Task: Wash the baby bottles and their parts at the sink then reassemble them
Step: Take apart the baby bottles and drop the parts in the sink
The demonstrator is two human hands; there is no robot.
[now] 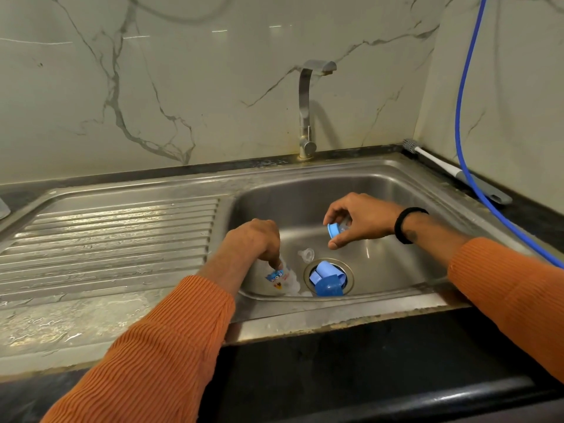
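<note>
My left hand reaches into the steel sink and grips a clear baby bottle with a cartoon print, lying at the basin's front left. My right hand hovers over the basin's middle, holding a blue screw ring with a clear teat in it between thumb and fingers. A loose clear teat lies on the basin floor between my hands. In the drain sit a blue cap and a lighter blue ring.
The tap stands behind the basin, with no water running. A ribbed, wet draining board lies to the left. A bottle brush and a blue hose lie along the right rim by the wall.
</note>
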